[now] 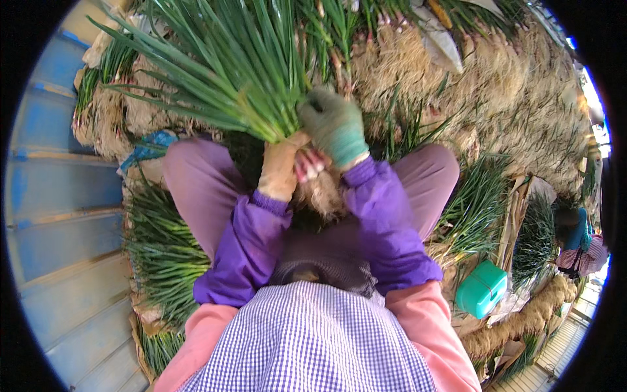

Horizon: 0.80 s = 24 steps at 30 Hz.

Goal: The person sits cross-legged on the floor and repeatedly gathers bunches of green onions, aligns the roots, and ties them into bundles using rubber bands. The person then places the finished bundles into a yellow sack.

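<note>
A bunch of spring onions [264,105] is held over my lap, its long green leaves fanning up and to the left. My left hand [282,164] is closed around its lower stalks. Below that grip show pink and white bulbs [309,165], with a tuft of pale roots [321,193] hanging down. My right hand [335,125], in a green knit glove, is against the bunch's right side with its fingers curled. The glove is slightly blurred, and whether its fingers pinch a leaf is hidden.
Spring onions with long dry roots [490,103] are heaped ahead and to the right. More leafy bunches [166,250] lie at my left, beside blue-and-grey slatted panels [63,181]. At right are a turquoise plastic container [482,289] and, farther off, another person [583,250].
</note>
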Each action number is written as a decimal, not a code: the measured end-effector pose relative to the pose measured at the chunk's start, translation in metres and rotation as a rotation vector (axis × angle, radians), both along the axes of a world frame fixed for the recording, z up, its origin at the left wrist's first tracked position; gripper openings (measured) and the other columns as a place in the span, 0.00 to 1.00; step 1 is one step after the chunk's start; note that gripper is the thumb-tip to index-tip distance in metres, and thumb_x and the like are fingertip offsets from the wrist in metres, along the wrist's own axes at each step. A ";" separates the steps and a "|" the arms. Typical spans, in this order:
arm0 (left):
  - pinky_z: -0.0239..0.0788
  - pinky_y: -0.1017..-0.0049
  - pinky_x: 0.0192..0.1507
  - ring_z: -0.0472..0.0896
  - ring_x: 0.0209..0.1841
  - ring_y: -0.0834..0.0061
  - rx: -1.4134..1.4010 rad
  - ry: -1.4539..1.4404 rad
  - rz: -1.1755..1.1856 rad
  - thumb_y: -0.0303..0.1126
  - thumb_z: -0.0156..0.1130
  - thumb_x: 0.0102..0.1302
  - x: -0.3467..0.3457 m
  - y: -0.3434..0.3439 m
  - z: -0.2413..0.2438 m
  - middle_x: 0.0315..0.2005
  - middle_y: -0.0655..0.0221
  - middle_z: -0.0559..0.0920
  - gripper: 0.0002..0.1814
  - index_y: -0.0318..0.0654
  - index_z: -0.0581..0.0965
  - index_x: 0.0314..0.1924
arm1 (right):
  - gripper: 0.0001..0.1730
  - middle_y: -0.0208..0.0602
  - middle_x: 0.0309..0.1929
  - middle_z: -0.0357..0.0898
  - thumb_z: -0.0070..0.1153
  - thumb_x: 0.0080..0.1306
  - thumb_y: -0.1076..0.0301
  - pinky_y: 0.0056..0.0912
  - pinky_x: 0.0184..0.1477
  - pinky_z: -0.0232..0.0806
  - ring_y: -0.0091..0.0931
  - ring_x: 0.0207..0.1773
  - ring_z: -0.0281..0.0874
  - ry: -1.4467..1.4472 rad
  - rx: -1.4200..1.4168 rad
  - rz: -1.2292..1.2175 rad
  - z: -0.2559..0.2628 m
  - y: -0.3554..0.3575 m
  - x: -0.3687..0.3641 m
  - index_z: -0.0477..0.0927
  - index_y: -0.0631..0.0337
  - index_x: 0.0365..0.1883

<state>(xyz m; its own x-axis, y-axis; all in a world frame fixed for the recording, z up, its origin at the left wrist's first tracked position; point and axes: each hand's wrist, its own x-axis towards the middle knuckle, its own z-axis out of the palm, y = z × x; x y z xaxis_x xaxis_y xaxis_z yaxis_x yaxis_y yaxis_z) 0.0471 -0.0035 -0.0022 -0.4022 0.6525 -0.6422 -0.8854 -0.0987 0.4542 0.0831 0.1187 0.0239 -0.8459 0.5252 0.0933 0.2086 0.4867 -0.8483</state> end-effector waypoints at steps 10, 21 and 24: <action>0.73 0.66 0.35 0.76 0.31 0.71 0.372 0.152 0.208 0.36 0.58 0.59 0.012 0.011 0.019 0.27 0.70 0.76 0.16 0.35 0.73 0.45 | 0.11 0.29 0.17 0.72 0.54 0.61 0.64 0.19 0.18 0.52 0.16 0.16 0.61 0.406 -1.001 -0.252 0.008 0.012 0.019 0.76 0.64 0.25; 0.67 0.63 0.51 0.74 0.37 0.78 0.829 0.117 0.021 0.34 0.56 0.63 -0.019 -0.010 0.003 0.36 0.74 0.71 0.31 0.42 0.59 0.65 | 0.19 0.42 0.33 0.81 0.62 0.48 0.56 0.34 0.41 0.69 0.33 0.35 0.79 -0.507 0.638 -0.457 0.033 0.233 -0.088 0.82 0.52 0.38; 0.68 0.67 0.50 0.73 0.36 0.79 0.822 0.106 0.092 0.34 0.57 0.61 -0.019 -0.015 -0.001 0.32 0.74 0.71 0.17 0.41 0.68 0.49 | 0.16 0.39 0.35 0.82 0.61 0.49 0.61 0.31 0.40 0.69 0.27 0.35 0.79 -0.472 0.290 -0.092 0.048 0.266 -0.087 0.83 0.61 0.33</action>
